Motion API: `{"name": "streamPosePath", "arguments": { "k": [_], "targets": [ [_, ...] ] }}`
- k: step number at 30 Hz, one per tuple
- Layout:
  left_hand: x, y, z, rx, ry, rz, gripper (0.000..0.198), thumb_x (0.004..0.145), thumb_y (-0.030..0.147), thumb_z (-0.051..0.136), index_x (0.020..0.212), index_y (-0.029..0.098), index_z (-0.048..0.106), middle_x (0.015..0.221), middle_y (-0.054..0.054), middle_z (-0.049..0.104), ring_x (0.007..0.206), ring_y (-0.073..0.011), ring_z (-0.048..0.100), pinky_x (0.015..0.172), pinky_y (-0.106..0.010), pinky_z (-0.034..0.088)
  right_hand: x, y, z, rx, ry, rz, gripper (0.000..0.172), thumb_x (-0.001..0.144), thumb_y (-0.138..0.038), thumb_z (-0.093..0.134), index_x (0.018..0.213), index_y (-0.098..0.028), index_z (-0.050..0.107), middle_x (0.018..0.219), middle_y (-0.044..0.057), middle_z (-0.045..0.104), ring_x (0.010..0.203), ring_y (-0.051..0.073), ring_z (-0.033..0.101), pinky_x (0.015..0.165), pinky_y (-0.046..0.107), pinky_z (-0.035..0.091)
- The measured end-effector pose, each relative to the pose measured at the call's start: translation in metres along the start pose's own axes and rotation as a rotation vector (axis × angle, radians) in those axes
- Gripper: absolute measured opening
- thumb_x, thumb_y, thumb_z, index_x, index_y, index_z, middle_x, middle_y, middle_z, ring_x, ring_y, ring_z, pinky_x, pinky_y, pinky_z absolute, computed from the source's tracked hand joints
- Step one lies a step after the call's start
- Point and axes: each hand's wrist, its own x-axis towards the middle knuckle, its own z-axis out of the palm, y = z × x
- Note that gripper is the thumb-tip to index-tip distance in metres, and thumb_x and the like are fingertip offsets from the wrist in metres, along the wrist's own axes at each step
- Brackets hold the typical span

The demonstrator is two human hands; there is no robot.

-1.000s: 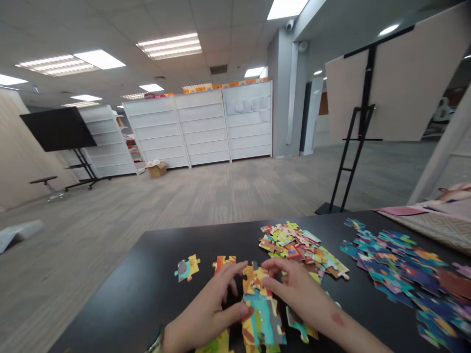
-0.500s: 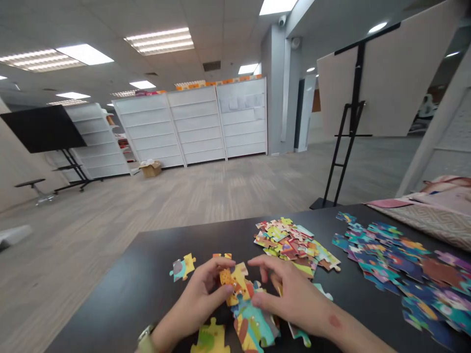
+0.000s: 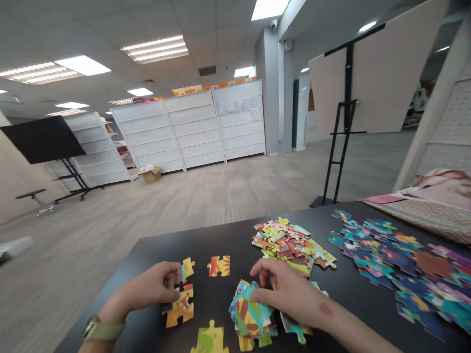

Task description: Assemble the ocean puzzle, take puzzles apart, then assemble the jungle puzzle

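My left hand (image 3: 152, 287) rests on the black table (image 3: 140, 260) at the left, its fingers curled onto an orange and yellow puzzle piece (image 3: 180, 306), just below a smaller yellow and blue piece (image 3: 187, 268). My right hand (image 3: 289, 293) lies over a small stack of joined teal, red and yellow pieces (image 3: 248, 316), thumb and fingers closed on its upper edge. A loose orange piece (image 3: 219, 265) sits between the hands. A green and yellow piece (image 3: 209, 338) lies near the front edge.
A heap of mixed bright pieces (image 3: 290, 241) lies beyond my right hand. A wide spread of blue and teal pieces (image 3: 390, 255) covers the table's right side. A patterned cloth bundle (image 3: 430, 211) sits at far right. A black easel stand (image 3: 340, 132) stands behind the table.
My left hand has moved left away from the stack, taking the orange and yellow piece with it down onto the table. My right hand stays on the stack. The camera has turned slightly right.
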Motion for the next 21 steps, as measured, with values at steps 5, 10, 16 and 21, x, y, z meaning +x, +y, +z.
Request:
{"name": "streamPosePath", "arguments": {
  "k": [5,10,16,21],
  "targets": [
    [0.002,0.0,-0.007,0.219,0.229,0.044,0.029,0.085,0.045,0.068,0.075,0.021,0.054,0.069,0.004,0.057,0.067,-0.0163,0.05,0.061,-0.024,0.035,0.003,0.002,0.001,0.1,0.039,-0.029,0.016,0.076,-0.024,0.071,0.092,-0.021,0.071,0.075,-0.003,0.066,0.066,0.014,0.056,0.059,0.024,0.039],
    [0.01,0.043,0.05,0.006,0.247,0.429,0.03,0.097,0.047,0.058,0.081,0.022,0.049,0.082,0.0,0.058,0.075,-0.0164,0.051,0.07,-0.025,0.041,-0.001,-0.005,0.002,0.245,0.03,-0.104,0.009,0.08,-0.026,0.069,0.086,-0.019,0.069,0.07,-0.004,0.061,0.062,0.012,0.051,0.056,0.023,0.037],
    [0.011,0.058,0.138,-0.323,0.144,0.574,0.034,0.092,0.045,0.07,0.115,0.026,0.053,0.113,-0.007,0.062,0.105,-0.0238,0.061,0.089,-0.032,0.049,-0.007,-0.011,0.006,0.262,-0.001,-0.165,0.012,0.083,-0.031,0.07,0.082,-0.02,0.066,0.071,-0.004,0.058,0.065,0.012,0.05,0.058,0.023,0.036],
    [0.014,0.048,0.127,-0.49,0.261,0.446,0.043,0.092,0.044,0.07,0.128,0.028,0.053,0.122,-0.008,0.061,0.109,-0.0244,0.061,0.093,-0.033,0.049,0.0,-0.004,0.006,0.229,0.098,-0.119,0.033,0.099,-0.046,0.049,0.08,-0.021,0.061,0.065,-0.005,0.048,0.058,0.012,0.042,0.053,0.024,0.03]
  ]
}}
